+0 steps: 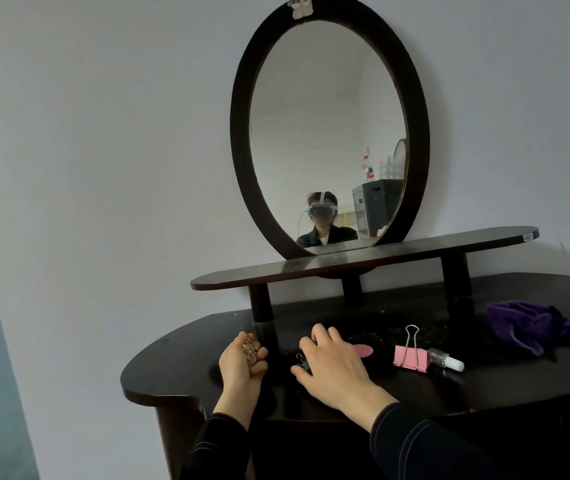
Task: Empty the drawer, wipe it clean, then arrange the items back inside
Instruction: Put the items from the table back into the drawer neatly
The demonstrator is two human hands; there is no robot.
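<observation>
My left hand (pixel 242 362) is curled around several small binder clips (pixel 249 349), gold and pink ones showing between the fingers. My right hand (pixel 332 365) lies palm down on the dark dresser top (pixel 179 362), its thumb touching a small teal binder clip (pixel 301 362). A pink oval item (pixel 363 350) pokes out from under the right fingers. Right of it stand a large pink binder clip (pixel 411 358) and a small clear bottle with a white cap (pixel 447 360). A purple cloth (pixel 533 323) lies crumpled at the far right. The drawer is hidden below the top.
A raised dark shelf (pixel 363 261) on three posts spans the back of the dresser. An oval mirror (pixel 328 133) stands on it against the wall. The dresser's front edge curves close to my sleeves.
</observation>
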